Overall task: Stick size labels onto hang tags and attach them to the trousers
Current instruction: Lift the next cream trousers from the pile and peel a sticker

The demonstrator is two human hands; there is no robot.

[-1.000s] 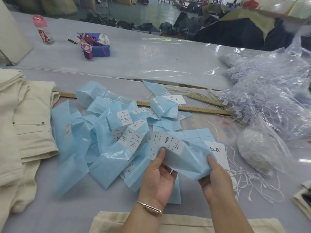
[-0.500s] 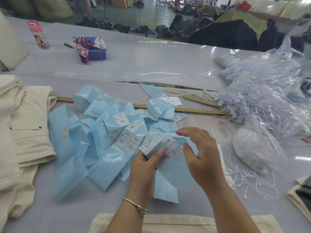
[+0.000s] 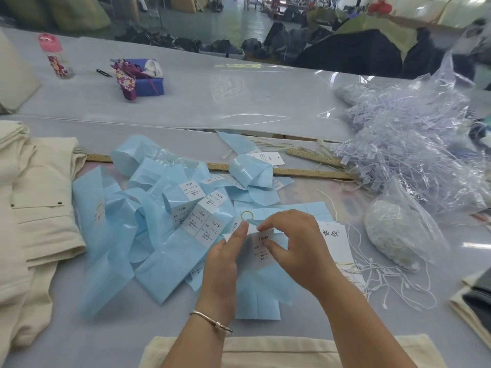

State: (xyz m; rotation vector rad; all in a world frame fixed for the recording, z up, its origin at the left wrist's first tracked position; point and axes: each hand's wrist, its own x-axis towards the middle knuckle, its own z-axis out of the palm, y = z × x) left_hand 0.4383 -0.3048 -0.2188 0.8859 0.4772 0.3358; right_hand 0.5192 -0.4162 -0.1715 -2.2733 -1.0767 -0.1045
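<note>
A heap of blue backing strips [image 3: 148, 227] with white size labels printed 1103# covers the table centre. My left hand [image 3: 225, 258] holds one strip from below, thumb up beside a white size label [image 3: 261, 248]. My right hand [image 3: 295, 251] pinches that label's edges with thumb and fingertips. A white hang tag [image 3: 337, 243] with black characters lies just right of my right hand. Cream trousers [image 3: 34, 208] are stacked at the left, and another cream pair [image 3: 279, 351] lies at the near edge.
White tag strings [image 3: 385, 277] lie loose at the right, beside a clear bag of fasteners [image 3: 396, 232] and a big bag of plastic loops [image 3: 414, 144]. Wooden rulers [image 3: 305, 171] cross behind the strips. A pink bottle [image 3: 54, 55] and blue box [image 3: 143, 75] stand far left.
My right hand let go of the strip's right end and came over the label, pinching it. The left hand shifted its grip upward on the strip.
</note>
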